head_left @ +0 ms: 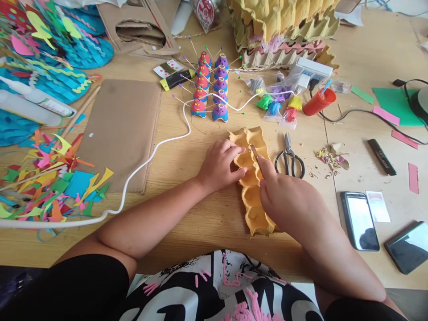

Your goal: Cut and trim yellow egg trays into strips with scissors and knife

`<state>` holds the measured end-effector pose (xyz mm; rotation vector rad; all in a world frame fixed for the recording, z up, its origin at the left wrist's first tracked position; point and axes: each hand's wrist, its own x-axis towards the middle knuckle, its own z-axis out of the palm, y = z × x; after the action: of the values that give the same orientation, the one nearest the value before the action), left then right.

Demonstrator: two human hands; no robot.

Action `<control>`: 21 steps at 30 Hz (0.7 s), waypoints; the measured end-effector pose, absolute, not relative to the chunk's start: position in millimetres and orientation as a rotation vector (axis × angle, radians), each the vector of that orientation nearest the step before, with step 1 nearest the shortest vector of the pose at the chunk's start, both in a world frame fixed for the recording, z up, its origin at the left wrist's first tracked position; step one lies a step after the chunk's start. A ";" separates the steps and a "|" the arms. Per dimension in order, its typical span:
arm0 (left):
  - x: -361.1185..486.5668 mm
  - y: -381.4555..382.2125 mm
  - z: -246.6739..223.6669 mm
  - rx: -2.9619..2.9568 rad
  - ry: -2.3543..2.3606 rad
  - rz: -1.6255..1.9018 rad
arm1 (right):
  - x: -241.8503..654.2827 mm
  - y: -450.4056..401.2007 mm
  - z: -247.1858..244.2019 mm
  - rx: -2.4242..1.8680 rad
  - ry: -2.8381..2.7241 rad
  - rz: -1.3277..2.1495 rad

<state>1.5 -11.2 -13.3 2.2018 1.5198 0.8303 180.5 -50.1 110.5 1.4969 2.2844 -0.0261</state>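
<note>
A yellow egg carton piece (253,196), two rows of cups wide, lies on the wooden table in front of me. My left hand (219,166) grips its left edge, thumb and fingers pressing on the cups. Closed around a knife, my right hand (289,200) hides the handle and covers part of the carton's right side. The thin blade of the knife (254,151) touches the ridge between the two rows near the far end. Right of the carton, black-handled scissors (289,158) lie on the table.
Painted egg-cup figures (220,91) with pins stand beyond the carton. A white cable (157,142) crosses the table. Paper scraps (50,183) and cardboard (117,129) lie left; clay bags (276,107), a red cup (319,101) and phones (363,223) lie right. Egg trays (284,31) are stacked behind.
</note>
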 end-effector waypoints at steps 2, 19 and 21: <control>1.5 -11.0 -13.1 2.199 1.523 0.820 | 180.0 -50.0 108.2 1.496 2.291 -0.024; 3.1 -11.1 -12.4 2.207 1.537 0.821 | 177.8 -51.0 102.0 1.507 2.303 -0.019; 3.6 -11.2 -12.4 2.214 1.546 0.819 | 176.8 -49.4 98.5 1.513 2.312 -0.012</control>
<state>3.6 -11.2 -12.4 2.2139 1.5458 0.8192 176.8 -49.4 98.5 1.5132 2.3121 -0.0116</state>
